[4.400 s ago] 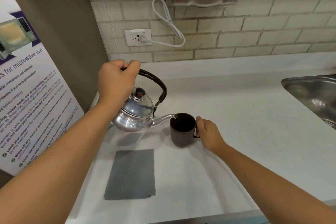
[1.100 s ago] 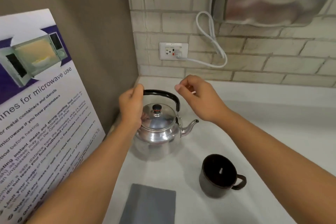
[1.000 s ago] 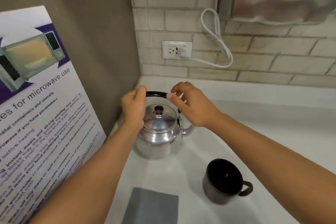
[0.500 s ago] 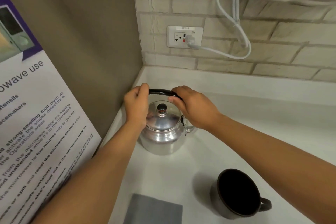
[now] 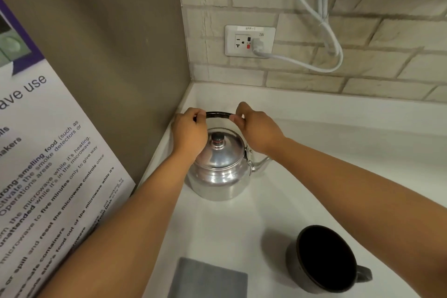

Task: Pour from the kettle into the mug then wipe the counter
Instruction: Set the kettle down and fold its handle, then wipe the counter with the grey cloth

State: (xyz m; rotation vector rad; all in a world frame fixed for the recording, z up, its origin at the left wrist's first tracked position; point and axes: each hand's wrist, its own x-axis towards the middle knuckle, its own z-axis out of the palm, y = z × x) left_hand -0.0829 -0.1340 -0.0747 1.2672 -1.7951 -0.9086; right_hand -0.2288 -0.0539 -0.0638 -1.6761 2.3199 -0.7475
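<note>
A shiny steel kettle (image 5: 219,169) with a black handle stands upright on the white counter (image 5: 338,152) in the back left corner, spout pointing right. My left hand (image 5: 189,134) pinches the left end of the handle, and my right hand (image 5: 257,128) pinches its right end. A dark mug (image 5: 324,260) sits at the front right, handle to the right, its inside too dark to read. A folded grey cloth (image 5: 208,280) lies flat at the bottom edge, left of the mug.
A brown side wall (image 5: 108,43) and a leaning microwave-use poster (image 5: 48,176) close off the left. The brick back wall carries an outlet (image 5: 249,41) with a white cord (image 5: 321,31) looping up to a steel appliance at top right.
The kettle went from pouring into the mug to standing in the corner. My right hand left the mug and closed on the kettle handle beside my left. The view has moved closer.
</note>
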